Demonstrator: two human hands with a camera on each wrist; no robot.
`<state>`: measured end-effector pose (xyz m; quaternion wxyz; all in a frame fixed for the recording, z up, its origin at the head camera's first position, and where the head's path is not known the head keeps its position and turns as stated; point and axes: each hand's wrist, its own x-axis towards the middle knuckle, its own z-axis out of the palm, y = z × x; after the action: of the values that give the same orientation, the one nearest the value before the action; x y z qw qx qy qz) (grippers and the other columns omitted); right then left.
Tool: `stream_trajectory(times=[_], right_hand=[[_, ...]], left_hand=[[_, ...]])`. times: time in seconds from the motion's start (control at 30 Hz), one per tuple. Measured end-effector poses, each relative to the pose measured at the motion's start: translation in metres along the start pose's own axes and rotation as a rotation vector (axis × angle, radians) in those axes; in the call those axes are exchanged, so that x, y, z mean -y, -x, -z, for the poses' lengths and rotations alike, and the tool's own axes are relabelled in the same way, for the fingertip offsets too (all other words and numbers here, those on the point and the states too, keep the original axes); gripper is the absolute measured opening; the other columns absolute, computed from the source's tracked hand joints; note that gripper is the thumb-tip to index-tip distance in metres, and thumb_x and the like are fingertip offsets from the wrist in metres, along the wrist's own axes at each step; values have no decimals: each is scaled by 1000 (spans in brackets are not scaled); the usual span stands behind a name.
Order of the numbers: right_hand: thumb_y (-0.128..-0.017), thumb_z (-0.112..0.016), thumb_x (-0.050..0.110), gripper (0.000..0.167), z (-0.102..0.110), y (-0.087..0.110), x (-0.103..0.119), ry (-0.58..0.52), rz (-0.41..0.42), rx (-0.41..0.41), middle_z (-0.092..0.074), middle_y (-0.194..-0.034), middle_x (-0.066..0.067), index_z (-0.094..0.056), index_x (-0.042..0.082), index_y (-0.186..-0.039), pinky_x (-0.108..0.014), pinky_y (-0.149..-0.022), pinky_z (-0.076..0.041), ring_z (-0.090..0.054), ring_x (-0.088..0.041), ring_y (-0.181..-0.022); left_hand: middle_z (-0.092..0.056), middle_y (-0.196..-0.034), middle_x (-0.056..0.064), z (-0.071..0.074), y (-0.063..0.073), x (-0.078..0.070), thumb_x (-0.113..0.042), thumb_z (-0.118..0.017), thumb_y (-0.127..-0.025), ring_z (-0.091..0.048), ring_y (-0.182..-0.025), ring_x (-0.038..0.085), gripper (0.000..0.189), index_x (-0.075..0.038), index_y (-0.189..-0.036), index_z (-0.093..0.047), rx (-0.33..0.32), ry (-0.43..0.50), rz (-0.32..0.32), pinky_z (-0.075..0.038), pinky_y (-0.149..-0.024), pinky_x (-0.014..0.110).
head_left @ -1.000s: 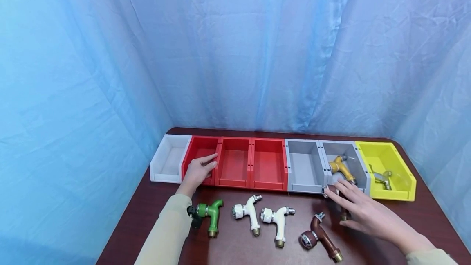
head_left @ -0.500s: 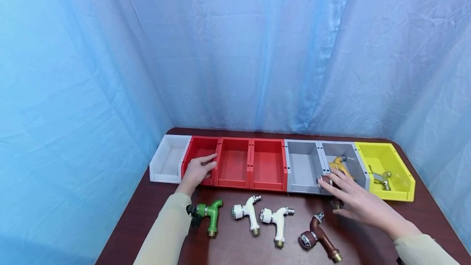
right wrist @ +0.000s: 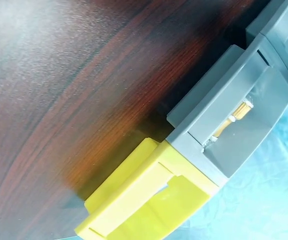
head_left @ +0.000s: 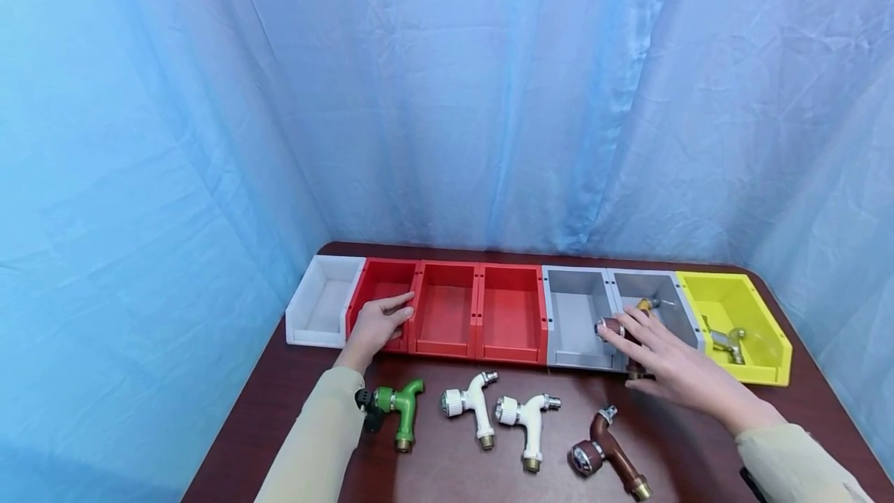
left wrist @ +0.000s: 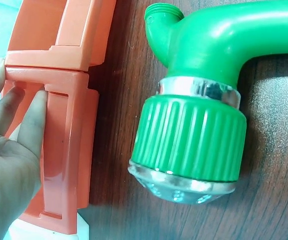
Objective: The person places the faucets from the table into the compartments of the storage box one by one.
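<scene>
My right hand [head_left: 663, 355] holds a brown tap [head_left: 611, 327] by its body, over the front of the two grey bins, its round knob pointing left. Beneath that hand, partly covered, a yellow tap [head_left: 648, 305] lies in the right grey bin [right wrist: 224, 95]. My left hand [head_left: 377, 324] reaches over the leftmost red bin [left wrist: 58, 150], its fairly straight fingertips at the wall shared with the middle red bin [head_left: 445, 309]. Close to the left wrist lies a green tap [left wrist: 194, 135] on the table. The right wrist view leaves most of the right hand out.
On the table [head_left: 447, 480] lie two white taps [head_left: 478, 408] and another brown tap [head_left: 609, 452]. A white bin [head_left: 323, 305] ends the row at left, a yellow bin [head_left: 757, 332] with a metal tap [head_left: 729, 344] at right. Blue curtains [head_left: 447, 99] stand behind.
My right hand has moved left and forward with the brown tap, from in front of the right grey bin to over the grey bins' front. The left hand stays put.
</scene>
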<state>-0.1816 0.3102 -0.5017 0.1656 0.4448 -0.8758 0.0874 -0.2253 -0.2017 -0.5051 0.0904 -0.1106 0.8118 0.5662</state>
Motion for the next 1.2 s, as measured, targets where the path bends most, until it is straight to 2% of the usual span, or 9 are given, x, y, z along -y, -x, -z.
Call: stream_trajectory(times=[0.23, 0.3, 0.37, 0.47, 0.53, 0.63, 0.83, 1.07, 1.2], right_hand=[[-97, -37, 63, 76, -4, -5, -2, 1, -2, 4, -41, -159, -20, -49, 13, -153, -33, -126, -2, -34, -44, -147], [-97, -42, 62, 75, -5, -6, -3, 7, -1, 11, -40, -159, -20, -48, 14, -154, -34, -127, -1, -38, -48, -143], [-93, -60, 59, 77, -5, -7, -4, 13, -3, 17, -41, -159, -20, -47, 15, -154, -33, -126, -1, -39, -48, -142], [-76, -90, 42, 94, -5, -10, -4, 21, -4, 23, -43, -157, -20, -47, 15, -155, -33, -126, -1, -38, -47, -143], [-64, -98, 29, 105, -5, -12, -4, 28, -7, 21, -45, -155, -20, -47, 15, -155, -33, -126, -2, -38, -47, -143], [-58, -100, 23, 110, -6, -14, -4, 35, -17, 25, -45, -155, -20, -47, 15, -155, -32, -126, -2, -38, -47, -143], [-62, -99, 23, 108, -8, -21, -5, 4, -33, 45, -42, -158, -19, -45, 17, -156, -27, -124, 0, -37, -48, -144], [-67, -97, 23, 99, -12, -33, -8, -20, -9, 48, -45, -155, -20, -48, 14, -154, -59, -116, -33, -41, -49, -141], [-69, -96, 23, 100, -16, -38, -11, -23, -10, 69, -44, -156, -21, -46, 15, -155, -50, -123, -25, -39, -49, -142]], left_hand=[[-54, -149, 12, 0, -1, 1, -26, -74, -95, -55, -130, 36, 51, -30, -145, -60, 0, 8, 4, -59, -94, 45], [-54, -149, 12, 0, -1, 2, -26, -74, -95, -56, -130, 37, 52, -29, -145, -60, 1, 6, 3, -58, -94, 45], [-54, -148, 12, -1, -1, 2, -27, -74, -95, -56, -129, 37, 52, -29, -145, -60, -1, 7, 5, -58, -94, 45], [-54, -148, 12, -1, -1, 3, -27, -74, -95, -57, -129, 36, 51, -30, -144, -60, -1, 10, 6, -58, -95, 45], [-54, -148, 12, 0, -1, 3, -27, -74, -95, -56, -129, 36, 51, -32, -144, -61, -3, 11, 9, -58, -95, 46], [-53, -149, 12, 0, -1, 3, -27, -74, -95, -56, -130, 36, 52, -31, -144, -60, -2, 8, 7, -58, -95, 46], [-52, -150, 13, -1, 0, 4, -26, -73, -96, -54, -131, 37, 53, -28, -147, -58, 1, -1, 4, -58, -95, 46], [-53, -149, 12, -2, 0, 3, -27, -73, -96, -55, -131, 37, 51, -31, -145, -60, -8, -15, 8, -58, -94, 45], [-53, -149, 12, -2, 0, 3, -26, -73, -96, -55, -130, 37, 51, -30, -145, -59, -10, -23, 4, -58, -94, 45]])
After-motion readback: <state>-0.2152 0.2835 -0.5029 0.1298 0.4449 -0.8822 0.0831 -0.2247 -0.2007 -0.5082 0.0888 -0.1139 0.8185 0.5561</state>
